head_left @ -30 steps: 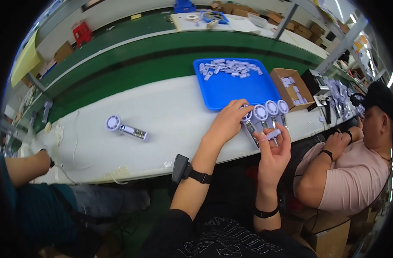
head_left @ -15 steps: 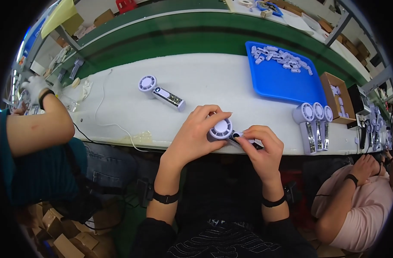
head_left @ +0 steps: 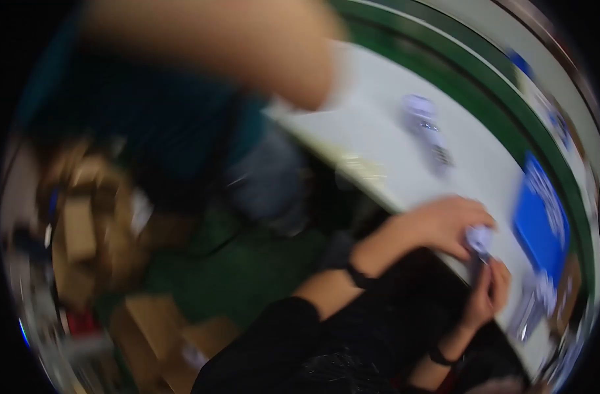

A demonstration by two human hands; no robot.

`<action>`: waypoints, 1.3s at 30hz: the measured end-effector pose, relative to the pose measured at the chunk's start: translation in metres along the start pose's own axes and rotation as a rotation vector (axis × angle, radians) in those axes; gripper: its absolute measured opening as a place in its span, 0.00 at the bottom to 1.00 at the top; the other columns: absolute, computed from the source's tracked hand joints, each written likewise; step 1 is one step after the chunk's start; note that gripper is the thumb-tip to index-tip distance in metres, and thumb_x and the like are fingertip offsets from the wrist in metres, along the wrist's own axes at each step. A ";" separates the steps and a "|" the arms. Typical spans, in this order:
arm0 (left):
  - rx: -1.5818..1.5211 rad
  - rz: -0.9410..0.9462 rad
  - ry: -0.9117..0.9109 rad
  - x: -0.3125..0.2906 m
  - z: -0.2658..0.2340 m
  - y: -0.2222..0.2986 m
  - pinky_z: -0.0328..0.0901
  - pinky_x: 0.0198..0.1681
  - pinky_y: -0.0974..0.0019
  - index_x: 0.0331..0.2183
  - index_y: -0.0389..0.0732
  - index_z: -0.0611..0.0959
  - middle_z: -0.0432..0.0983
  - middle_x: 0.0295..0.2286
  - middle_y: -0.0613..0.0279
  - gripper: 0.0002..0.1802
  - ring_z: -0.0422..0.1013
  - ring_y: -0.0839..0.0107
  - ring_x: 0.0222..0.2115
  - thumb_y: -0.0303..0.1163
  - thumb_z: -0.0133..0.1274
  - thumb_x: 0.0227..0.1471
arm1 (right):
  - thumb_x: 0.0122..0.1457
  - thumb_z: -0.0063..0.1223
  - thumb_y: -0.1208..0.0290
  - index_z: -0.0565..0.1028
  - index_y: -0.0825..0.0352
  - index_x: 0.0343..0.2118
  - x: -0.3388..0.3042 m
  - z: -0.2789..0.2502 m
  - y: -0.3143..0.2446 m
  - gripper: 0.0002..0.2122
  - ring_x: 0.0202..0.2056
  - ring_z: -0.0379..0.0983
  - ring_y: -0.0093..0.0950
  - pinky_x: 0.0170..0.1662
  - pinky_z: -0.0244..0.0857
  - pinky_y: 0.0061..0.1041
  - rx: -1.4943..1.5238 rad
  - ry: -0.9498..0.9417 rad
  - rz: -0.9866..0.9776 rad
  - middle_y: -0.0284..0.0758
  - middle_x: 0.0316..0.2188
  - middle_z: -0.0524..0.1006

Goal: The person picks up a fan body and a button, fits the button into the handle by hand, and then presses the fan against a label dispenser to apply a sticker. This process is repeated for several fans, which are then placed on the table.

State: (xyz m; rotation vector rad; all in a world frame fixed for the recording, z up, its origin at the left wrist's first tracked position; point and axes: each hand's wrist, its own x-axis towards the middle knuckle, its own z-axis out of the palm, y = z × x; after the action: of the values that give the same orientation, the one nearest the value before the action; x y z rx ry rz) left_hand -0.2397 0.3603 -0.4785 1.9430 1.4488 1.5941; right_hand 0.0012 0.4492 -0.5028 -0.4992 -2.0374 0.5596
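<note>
Blurred by motion, a small white handheld fan (head_left: 478,238) is held between my two hands at the table's near edge. My left hand (head_left: 448,222) curls around its round head. My right hand (head_left: 492,293) closes on the dark handle below, thumb and fingers together. What the right fingertips press is too smeared to make out. Beyond my hands, a second handheld fan (head_left: 431,131) lies on the white table (head_left: 372,108).
A blue tray (head_left: 531,223) with pale small parts lies at the right, with several fans (head_left: 533,305) by its near end. A co-worker's bare arm (head_left: 247,46) crosses the upper left. Open cardboard boxes (head_left: 146,328) sit on the green floor (head_left: 182,276) at lower left.
The whole view has swung and tilted to the left, shifting the table and my hands rightward in the picture. The co-worker's arm now looms large. Both hands still hold the fan.
</note>
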 end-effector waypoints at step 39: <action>0.495 0.182 -0.152 0.047 0.033 -0.018 0.74 0.43 0.49 0.47 0.50 0.89 0.87 0.38 0.57 0.25 0.82 0.52 0.41 0.54 0.70 0.51 | 0.63 0.69 0.76 0.87 0.75 0.37 0.041 -0.017 -0.016 0.06 0.37 0.85 0.39 0.48 0.78 0.38 -0.134 -0.031 -0.479 0.46 0.35 0.88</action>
State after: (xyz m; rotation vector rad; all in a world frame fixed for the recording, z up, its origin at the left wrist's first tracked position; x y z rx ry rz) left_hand -0.2259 0.4190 -0.4748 2.4643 1.7694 1.1915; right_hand -0.0059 0.4617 -0.4582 -0.0675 -2.1345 0.1431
